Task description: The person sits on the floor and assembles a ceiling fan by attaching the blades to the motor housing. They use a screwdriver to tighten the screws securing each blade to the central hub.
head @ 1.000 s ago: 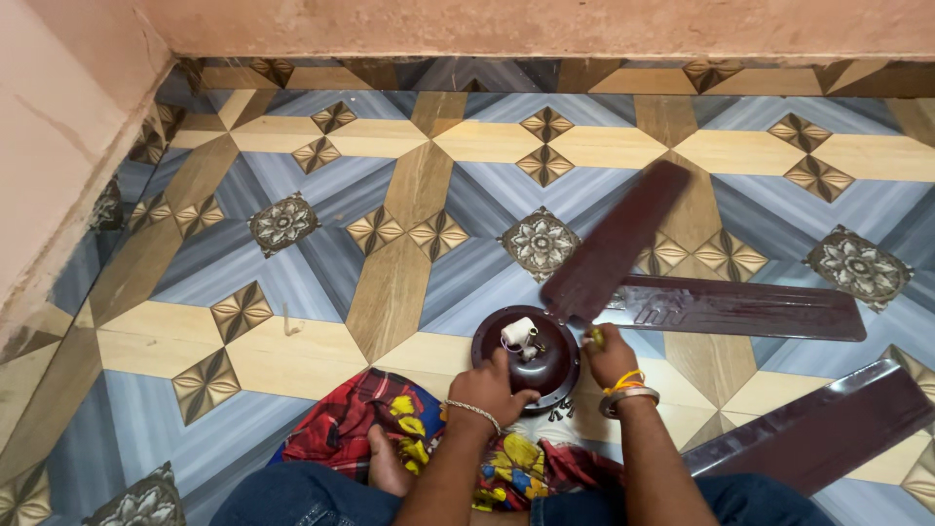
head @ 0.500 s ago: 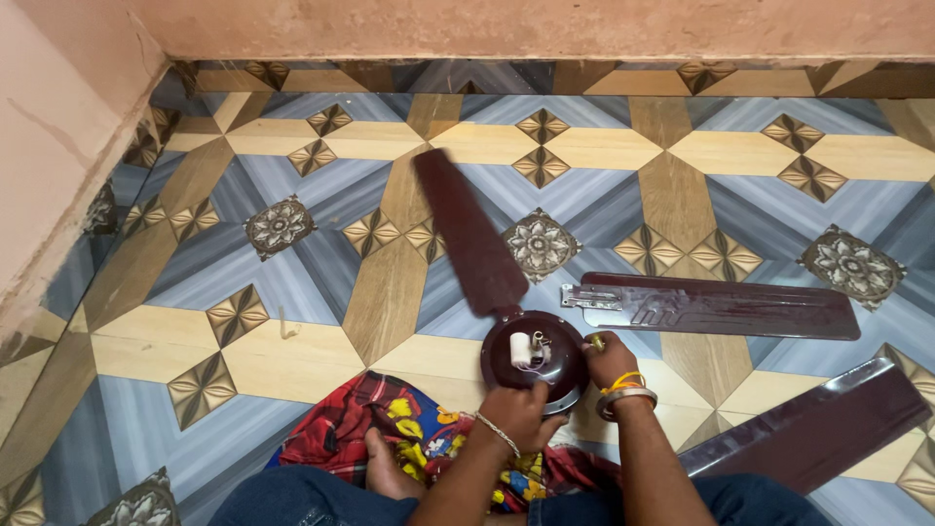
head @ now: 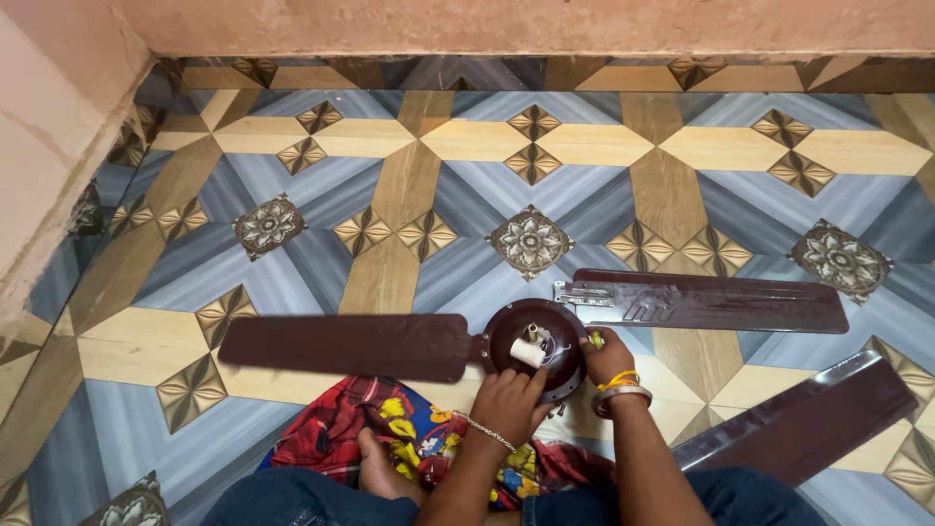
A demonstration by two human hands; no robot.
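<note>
Between the hands, left hand (head: 508, 401) and right hand (head: 606, 356) grip the fan motor hub (head: 536, 348), whose attached blade (head: 346, 345) left of them could scrape the floor (head: 409, 185) if tilted.

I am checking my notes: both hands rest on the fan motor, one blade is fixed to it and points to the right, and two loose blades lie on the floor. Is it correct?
Not quite. In the head view the fixed blade points left from the motor, not right. The rest holds: left hand and right hand rest on the motor, and two loose blades lie on the floor.
</note>
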